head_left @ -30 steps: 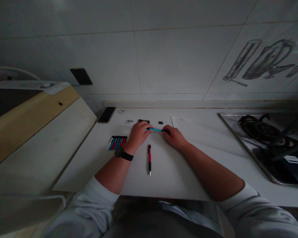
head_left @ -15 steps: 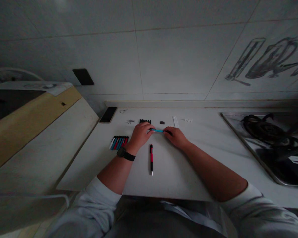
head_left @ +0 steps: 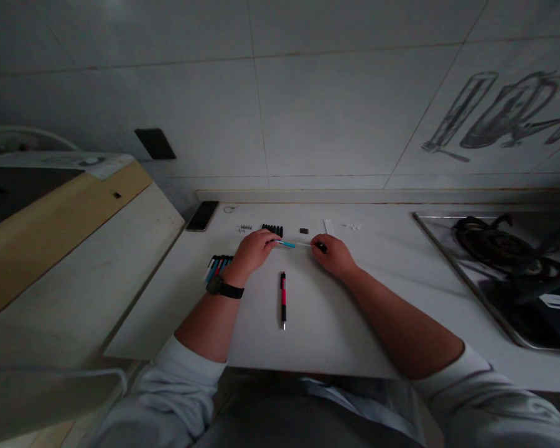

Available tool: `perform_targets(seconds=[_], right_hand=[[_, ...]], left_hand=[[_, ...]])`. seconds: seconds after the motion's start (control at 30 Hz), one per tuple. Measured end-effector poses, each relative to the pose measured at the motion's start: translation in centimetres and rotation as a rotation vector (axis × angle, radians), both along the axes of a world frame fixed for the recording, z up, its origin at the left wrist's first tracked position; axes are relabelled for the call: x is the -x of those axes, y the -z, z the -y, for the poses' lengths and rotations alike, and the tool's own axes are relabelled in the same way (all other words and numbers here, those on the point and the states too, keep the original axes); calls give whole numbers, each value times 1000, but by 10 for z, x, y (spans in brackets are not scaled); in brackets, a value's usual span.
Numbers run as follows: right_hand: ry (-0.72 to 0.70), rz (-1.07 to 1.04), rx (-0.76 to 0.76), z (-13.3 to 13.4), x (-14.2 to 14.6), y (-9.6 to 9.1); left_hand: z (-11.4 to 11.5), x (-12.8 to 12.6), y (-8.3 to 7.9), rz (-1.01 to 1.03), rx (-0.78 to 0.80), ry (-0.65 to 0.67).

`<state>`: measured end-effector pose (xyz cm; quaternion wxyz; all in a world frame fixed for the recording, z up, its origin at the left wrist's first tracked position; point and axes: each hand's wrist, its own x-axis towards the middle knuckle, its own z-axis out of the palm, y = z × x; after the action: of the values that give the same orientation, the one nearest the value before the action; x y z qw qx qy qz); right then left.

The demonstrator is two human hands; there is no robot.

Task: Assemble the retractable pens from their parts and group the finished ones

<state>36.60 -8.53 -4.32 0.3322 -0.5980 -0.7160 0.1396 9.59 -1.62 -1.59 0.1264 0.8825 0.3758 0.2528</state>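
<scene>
My left hand (head_left: 256, 249), a watch on its wrist, pinches a blue pen barrel (head_left: 287, 244) that points right. Across a small gap, my right hand (head_left: 333, 254) is closed on a black pen part (head_left: 322, 247). A thin pale rod (head_left: 303, 244), which looks like a refill, sticks out of that hand toward the barrel. Below both hands lies a red and black pen (head_left: 283, 298), tip toward me. Partly behind my left wrist is a row of coloured pen barrels (head_left: 217, 266). Several black pen parts (head_left: 272, 229) stand in a row just beyond my left fingers.
Along the back lie small metal pieces (head_left: 245, 228), a small dark block (head_left: 303, 231), white sticks (head_left: 327, 226) and tiny white pieces (head_left: 353, 226). A phone (head_left: 202, 216) is at the back left. A gas stove (head_left: 499, 261) borders the counter on the right.
The blue barrel and the black part have come apart, exposing the thin rod. My left hand has moved left with the barrel; my right hand has shifted slightly right.
</scene>
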Motion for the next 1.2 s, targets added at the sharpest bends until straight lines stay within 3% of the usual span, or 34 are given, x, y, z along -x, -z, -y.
perform_targets(seconds=[0.43, 0.67, 0.83, 1.0, 1.1, 1.2], right_hand=[[19, 31, 43, 1, 3, 0], [15, 39, 47, 0, 3, 2], [14, 48, 47, 1, 4, 2], [25, 53, 61, 1, 3, 2], [23, 49, 62, 1, 3, 2], [7, 45, 49, 1, 2, 2]], left_hand=[[12, -5, -1, -113, -83, 100], [14, -3, -16, -87, -91, 59], [8, 17, -35, 85, -46, -161], [-7, 48, -49, 326, -1, -274], [-15, 66, -50, 313, 72, -279], [-17, 75, -44, 185, 186, -184]])
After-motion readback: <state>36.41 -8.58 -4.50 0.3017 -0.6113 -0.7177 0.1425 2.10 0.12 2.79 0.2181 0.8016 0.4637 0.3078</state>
